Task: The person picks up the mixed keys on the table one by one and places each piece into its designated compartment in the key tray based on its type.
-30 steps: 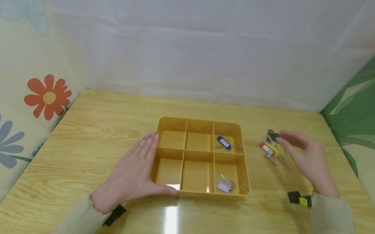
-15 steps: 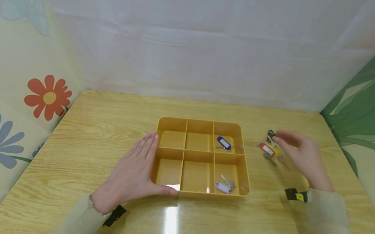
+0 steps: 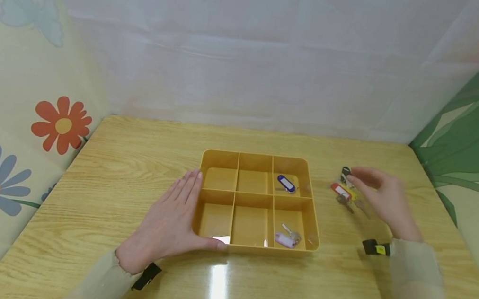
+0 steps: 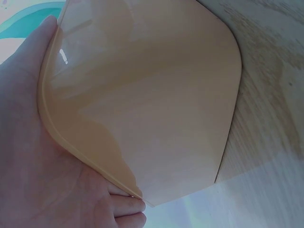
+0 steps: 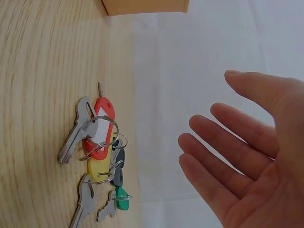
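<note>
While my left hand (image 3: 169,219) spreads flat round the tray's (image 3: 252,224) near-left corner, probably steadying it, my right hand (image 3: 382,197), fingers parted, hovers empty above tagged keys (image 5: 81,124) toward the table's (image 3: 145,151) right edge.

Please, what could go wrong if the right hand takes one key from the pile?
The red tag overlaps the yellow tag, with keys crowded around, so lifting one might drag another. The green tag sits close by, so the right hand could pinch the wrong one. The left hand rests against the tray; a push might slide it.
</note>
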Demonstrator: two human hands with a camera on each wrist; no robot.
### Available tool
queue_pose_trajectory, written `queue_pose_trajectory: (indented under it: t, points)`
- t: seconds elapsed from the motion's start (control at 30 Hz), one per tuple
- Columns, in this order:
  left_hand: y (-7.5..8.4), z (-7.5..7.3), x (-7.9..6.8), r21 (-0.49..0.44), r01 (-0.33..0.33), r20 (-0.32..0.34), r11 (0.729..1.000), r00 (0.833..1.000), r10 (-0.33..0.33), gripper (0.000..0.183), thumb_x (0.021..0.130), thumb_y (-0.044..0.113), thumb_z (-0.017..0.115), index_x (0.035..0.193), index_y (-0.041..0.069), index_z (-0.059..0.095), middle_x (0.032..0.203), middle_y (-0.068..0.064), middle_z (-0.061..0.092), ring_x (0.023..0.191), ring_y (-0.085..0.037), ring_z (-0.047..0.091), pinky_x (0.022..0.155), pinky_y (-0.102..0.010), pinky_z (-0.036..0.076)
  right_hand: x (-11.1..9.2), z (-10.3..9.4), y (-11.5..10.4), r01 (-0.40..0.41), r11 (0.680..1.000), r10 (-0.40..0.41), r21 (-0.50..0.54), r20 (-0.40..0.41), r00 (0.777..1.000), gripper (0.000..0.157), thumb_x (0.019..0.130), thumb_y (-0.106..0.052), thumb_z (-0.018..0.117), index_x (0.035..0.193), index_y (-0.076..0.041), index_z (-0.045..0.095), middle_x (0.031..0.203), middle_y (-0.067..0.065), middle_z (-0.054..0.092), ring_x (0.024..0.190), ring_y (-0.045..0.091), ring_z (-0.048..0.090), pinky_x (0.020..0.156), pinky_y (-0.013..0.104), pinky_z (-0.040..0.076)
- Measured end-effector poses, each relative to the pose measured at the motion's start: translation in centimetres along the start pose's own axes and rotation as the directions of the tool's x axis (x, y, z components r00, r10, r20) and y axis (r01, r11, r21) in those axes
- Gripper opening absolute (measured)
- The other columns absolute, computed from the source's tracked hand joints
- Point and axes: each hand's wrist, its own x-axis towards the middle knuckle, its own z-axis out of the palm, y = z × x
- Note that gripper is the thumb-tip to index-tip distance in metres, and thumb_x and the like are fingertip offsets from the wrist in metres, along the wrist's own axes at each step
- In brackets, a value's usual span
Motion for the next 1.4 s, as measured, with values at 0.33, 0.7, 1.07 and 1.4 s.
queue_pose_trajectory:
  t: [0.33,0.7,1.07,1.4]
  points:
    - [0.0,0.0,0.0,-0.005,0.005,0.003,1.000,1.000,-0.005,0.147,0.066,0.102,0.040,0.160,-0.001,-0.005,0.167,-0.018,-0.005,0.154,-0.029,-0.005,0.124,-0.043,0.008,0.2,0.3,0.6,-0.013,1.000,0.012,0.011,0.043,0.999,0.056,0.102,-0.047,0.061,0.136,-0.003,0.063,0.132,0.019,0.064,0.117,0.037,0.061,0.095,0.059,0.050]
    - [0.0,0.1,0.0,-0.006,0.006,0.008,1.000,1.000,-0.006,0.147,0.065,0.102,0.040,0.160,0.000,-0.007,0.167,-0.018,-0.007,0.153,-0.028,-0.007,0.124,-0.043,0.008,0.4,1.0,1.2,-0.024,1.000,0.023,0.009,0.067,0.997,0.056,0.102,-0.043,0.061,0.136,0.002,0.062,0.132,0.022,0.064,0.117,0.040,0.061,0.097,0.059,0.049]
    - [0.0,0.0,0.0,-0.006,0.000,0.005,1.000,1.000,0.000,0.146,0.066,0.102,0.039,0.160,-0.001,-0.005,0.167,-0.018,-0.007,0.153,-0.029,-0.007,0.124,-0.043,0.008,0.8,1.7,2.0,-0.039,0.999,0.040,-0.012,0.097,0.994,0.055,0.101,-0.041,0.065,0.134,0.003,0.062,0.128,0.025,0.065,0.113,0.040,0.063,0.093,0.058,0.053]
    - [0.0,0.0,0.0,-0.002,0.003,0.003,1.000,1.000,-0.003,0.147,0.066,0.103,0.038,0.160,-0.001,-0.005,0.167,-0.018,-0.007,0.153,-0.029,-0.007,0.124,-0.043,0.008,1.2,2.1,2.1,-0.089,0.996,0.091,-0.027,0.127,0.988,0.053,0.099,-0.037,0.069,0.132,0.003,0.063,0.127,0.025,0.065,0.112,0.040,0.063,0.092,0.056,0.054]
